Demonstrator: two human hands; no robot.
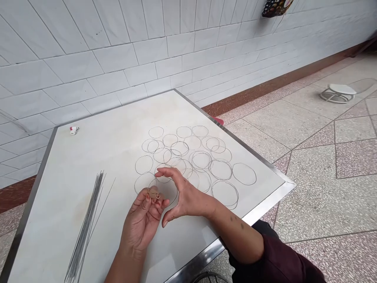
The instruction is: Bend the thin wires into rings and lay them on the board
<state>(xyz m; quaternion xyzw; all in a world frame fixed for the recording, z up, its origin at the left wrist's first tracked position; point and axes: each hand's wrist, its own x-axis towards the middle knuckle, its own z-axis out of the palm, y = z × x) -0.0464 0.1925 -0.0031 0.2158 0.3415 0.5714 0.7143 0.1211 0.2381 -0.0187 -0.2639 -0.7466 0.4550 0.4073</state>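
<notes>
My left hand [146,218] pinches a thin wire ring [177,192] between thumb and fingers, near a small loop where the wire ends meet. Curved in a C shape around the ring's right side is my right hand [184,194], its thumb and fingers wide apart. Whether its palm touches the wire I cannot tell. Beyond both hands, several wire rings [244,163] lie flat on the white table [112,145], many overlapping. A bundle of straight wires [88,228] lies to the left of my left hand, with one wire splayed apart from it.
A small white and red object [74,130] sits at the table's far left corner. Metal edging [265,206] borders the table, and a tiled wall [118,78] stands behind it. On the floor to the right is a low white stool [338,92].
</notes>
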